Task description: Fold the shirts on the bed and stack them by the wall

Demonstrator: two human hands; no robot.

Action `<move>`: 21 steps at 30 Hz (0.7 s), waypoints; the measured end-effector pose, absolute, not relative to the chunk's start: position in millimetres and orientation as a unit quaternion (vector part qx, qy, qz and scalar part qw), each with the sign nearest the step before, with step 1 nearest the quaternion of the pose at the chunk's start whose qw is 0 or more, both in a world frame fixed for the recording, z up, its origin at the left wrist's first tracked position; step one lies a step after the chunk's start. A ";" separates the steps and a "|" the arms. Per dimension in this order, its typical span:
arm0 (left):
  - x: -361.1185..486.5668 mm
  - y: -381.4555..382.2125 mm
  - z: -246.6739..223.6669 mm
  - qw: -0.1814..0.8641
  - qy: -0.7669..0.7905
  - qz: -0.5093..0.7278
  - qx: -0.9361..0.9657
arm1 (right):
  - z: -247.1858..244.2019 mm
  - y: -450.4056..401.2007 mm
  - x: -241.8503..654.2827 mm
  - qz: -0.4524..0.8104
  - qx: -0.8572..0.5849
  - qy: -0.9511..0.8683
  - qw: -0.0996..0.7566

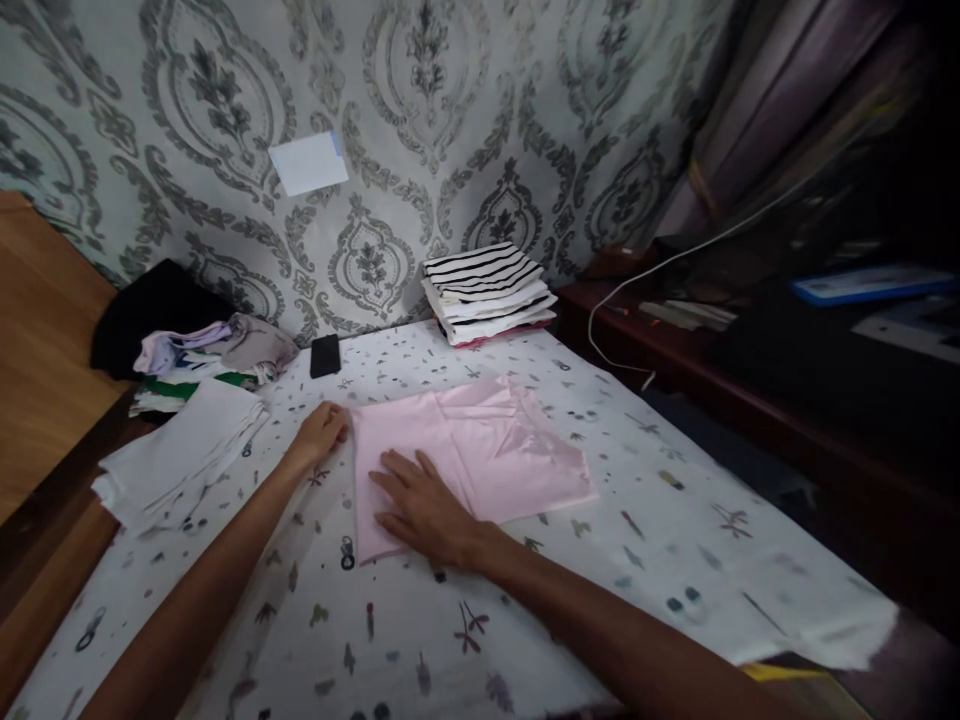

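Wallpaper fills the frame's top; on the printed sheet, mid-frame, lies pink cloth, the right hand spread on it, the left hand curled at its upper-left corner, whether pinching I cannot tell.

On one white printed sheet: one pale-pink cloth garment; far edge, one flat black rectangle, one striped-topped clothes stack; left edge, one white folded-cloth pile.
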State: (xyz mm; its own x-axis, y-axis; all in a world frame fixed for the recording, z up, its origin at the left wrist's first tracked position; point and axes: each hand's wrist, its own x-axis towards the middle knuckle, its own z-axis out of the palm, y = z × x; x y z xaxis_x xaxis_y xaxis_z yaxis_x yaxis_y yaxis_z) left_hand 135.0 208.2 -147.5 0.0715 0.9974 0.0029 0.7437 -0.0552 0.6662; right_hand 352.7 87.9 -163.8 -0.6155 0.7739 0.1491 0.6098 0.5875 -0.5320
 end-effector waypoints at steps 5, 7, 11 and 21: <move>138.2 147.9 -142.0 0.534 0.635 0.307 0.465 | -170.2 112.3 360.3 0.315 -0.472 -0.736 0.368; 141.8 136.0 -137.9 0.567 0.638 0.288 0.435 | -176.3 124.5 363.7 0.376 -0.505 -0.637 0.444; 156.7 130.8 -126.9 0.573 0.636 0.288 0.429 | -188.0 142.5 369.0 0.517 -0.501 -0.399 0.568; 290.9 146.9 -86.8 0.509 0.386 0.405 0.654 | -171.4 149.7 431.5 0.666 -0.312 -0.284 0.616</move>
State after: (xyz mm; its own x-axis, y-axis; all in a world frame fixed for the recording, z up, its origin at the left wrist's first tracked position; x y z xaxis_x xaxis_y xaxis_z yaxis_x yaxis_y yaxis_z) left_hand 290.9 146.9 -86.8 0.3732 0.9176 0.1373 0.0922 -0.1839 0.9786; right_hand 431.5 149.7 -171.4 -0.0466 0.9967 -0.0665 -0.6426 -0.0809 -0.7619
